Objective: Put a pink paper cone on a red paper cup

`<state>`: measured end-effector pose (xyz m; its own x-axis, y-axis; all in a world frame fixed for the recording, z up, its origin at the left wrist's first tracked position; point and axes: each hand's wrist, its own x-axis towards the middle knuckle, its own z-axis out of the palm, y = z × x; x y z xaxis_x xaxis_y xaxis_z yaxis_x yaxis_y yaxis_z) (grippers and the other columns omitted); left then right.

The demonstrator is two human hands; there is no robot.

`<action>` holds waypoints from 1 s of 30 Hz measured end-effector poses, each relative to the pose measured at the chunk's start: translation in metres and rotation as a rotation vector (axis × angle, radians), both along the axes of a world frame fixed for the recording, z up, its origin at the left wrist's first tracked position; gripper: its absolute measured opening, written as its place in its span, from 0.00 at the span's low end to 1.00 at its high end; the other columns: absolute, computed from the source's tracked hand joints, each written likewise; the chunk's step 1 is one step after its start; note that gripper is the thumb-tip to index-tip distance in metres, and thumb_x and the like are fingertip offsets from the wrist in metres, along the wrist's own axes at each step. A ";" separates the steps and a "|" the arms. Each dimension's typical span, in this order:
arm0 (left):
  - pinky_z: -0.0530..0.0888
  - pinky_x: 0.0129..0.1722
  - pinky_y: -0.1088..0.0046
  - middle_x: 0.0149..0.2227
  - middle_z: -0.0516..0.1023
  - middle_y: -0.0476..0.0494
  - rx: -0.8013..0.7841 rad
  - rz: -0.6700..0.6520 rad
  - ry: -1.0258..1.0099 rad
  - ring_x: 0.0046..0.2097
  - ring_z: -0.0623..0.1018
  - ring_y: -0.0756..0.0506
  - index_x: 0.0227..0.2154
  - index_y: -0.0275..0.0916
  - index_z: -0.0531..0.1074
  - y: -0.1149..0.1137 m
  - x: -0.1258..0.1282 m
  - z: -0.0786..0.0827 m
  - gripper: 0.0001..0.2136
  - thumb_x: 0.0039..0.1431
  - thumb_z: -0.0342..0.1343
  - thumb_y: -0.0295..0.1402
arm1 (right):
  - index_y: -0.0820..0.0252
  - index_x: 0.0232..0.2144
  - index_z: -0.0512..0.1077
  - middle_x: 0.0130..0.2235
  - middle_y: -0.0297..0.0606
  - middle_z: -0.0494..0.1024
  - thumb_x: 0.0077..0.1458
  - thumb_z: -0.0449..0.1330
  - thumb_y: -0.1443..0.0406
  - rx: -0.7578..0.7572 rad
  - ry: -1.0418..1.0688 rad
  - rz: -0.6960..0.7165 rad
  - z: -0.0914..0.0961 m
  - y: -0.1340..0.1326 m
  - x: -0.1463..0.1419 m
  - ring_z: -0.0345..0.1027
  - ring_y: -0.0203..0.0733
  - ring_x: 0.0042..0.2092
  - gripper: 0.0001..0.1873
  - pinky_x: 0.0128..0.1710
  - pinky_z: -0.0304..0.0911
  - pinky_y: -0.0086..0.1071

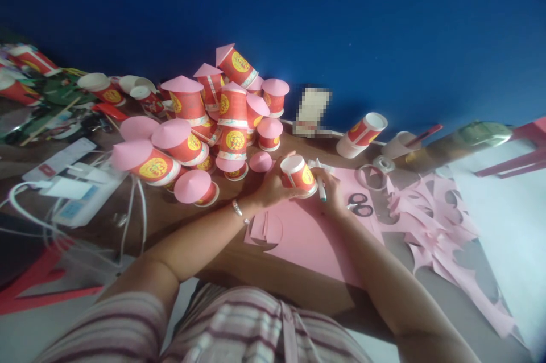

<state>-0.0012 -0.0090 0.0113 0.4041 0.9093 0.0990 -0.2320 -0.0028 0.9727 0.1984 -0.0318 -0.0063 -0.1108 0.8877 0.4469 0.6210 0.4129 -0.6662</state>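
My left hand point(269, 185) is wrapped round a red paper cup point(299, 174) with a yellow emblem, holding it on a pink paper sheet point(313, 238). My right hand point(330, 191) grips a white and green pen point(321, 184) right beside the cup's rim. Cut pink paper circles point(265, 228) lie under my left wrist. Black-handled scissors point(360, 203) rest on the sheet just right of my right hand.
A heap of red cups with pink cone lids point(213, 124) stands behind my left hand. Single cups point(362, 134), a tape ring point(372, 176) and pink paper offcuts point(443, 226) lie to the right. White cables and devices point(81, 192) lie at the left. A blue wall point(341, 27) is behind.
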 end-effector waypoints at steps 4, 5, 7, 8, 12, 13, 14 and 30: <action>0.72 0.57 0.51 0.51 0.76 0.38 0.021 -0.003 0.032 0.52 0.77 0.35 0.62 0.44 0.66 0.000 -0.004 0.000 0.36 0.54 0.65 0.54 | 0.55 0.40 0.73 0.35 0.37 0.82 0.53 0.61 0.63 -0.011 -0.021 0.017 0.001 -0.001 0.001 0.77 0.47 0.34 0.11 0.34 0.71 0.37; 0.71 0.59 0.51 0.53 0.76 0.37 0.040 0.012 0.030 0.54 0.76 0.35 0.61 0.43 0.67 0.002 -0.004 0.000 0.34 0.57 0.61 0.56 | 0.55 0.40 0.73 0.35 0.37 0.82 0.53 0.61 0.62 -0.012 -0.025 0.023 0.000 0.000 0.002 0.77 0.47 0.34 0.10 0.34 0.71 0.37; 0.69 0.61 0.52 0.55 0.75 0.36 0.068 0.060 0.027 0.58 0.73 0.35 0.59 0.42 0.69 0.006 -0.005 0.001 0.31 0.60 0.57 0.58 | 0.56 0.40 0.73 0.35 0.37 0.82 0.54 0.61 0.61 -0.010 -0.038 0.030 0.001 -0.001 0.001 0.77 0.46 0.33 0.11 0.33 0.70 0.36; 0.69 0.61 0.53 0.55 0.74 0.36 0.072 0.087 0.027 0.59 0.73 0.35 0.57 0.41 0.70 0.008 -0.005 0.000 0.30 0.60 0.57 0.57 | 0.56 0.40 0.74 0.34 0.37 0.82 0.53 0.63 0.60 -0.005 -0.059 0.042 0.002 -0.001 0.001 0.77 0.46 0.33 0.12 0.33 0.70 0.36; 0.72 0.56 0.59 0.51 0.75 0.39 0.023 0.149 0.009 0.54 0.76 0.39 0.55 0.41 0.70 0.013 -0.005 -0.004 0.31 0.57 0.62 0.57 | 0.58 0.42 0.75 0.33 0.39 0.80 0.49 0.68 0.53 0.076 -0.275 0.111 0.006 -0.005 -0.006 0.75 0.45 0.31 0.20 0.30 0.66 0.34; 0.73 0.54 0.60 0.50 0.76 0.39 0.004 0.147 -0.006 0.52 0.77 0.40 0.56 0.41 0.69 0.014 -0.006 -0.005 0.32 0.56 0.63 0.57 | 0.58 0.42 0.76 0.32 0.39 0.79 0.50 0.68 0.52 0.107 -0.341 0.124 0.007 -0.006 -0.008 0.74 0.44 0.31 0.21 0.30 0.65 0.34; 0.74 0.52 0.61 0.50 0.76 0.39 -0.017 0.144 -0.022 0.51 0.77 0.41 0.56 0.40 0.68 0.014 -0.006 -0.007 0.33 0.54 0.64 0.57 | 0.59 0.41 0.76 0.31 0.39 0.78 0.51 0.68 0.52 0.136 -0.396 0.128 0.008 -0.007 -0.009 0.73 0.44 0.31 0.21 0.29 0.64 0.34; 0.70 0.60 0.53 0.55 0.77 0.38 -0.099 -0.050 -0.003 0.59 0.73 0.34 0.52 0.41 0.74 0.008 -0.003 0.009 0.30 0.52 0.67 0.54 | 0.59 0.36 0.73 0.27 0.38 0.73 0.54 0.62 0.50 0.238 -0.556 -0.051 0.000 -0.009 -0.015 0.67 0.41 0.27 0.18 0.26 0.57 0.35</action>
<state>-0.0040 -0.0010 0.0204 0.4495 0.8932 0.0107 -0.2320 0.1052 0.9670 0.1829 -0.0411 -0.0062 -0.3440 0.7810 0.5213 0.8726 0.4709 -0.1297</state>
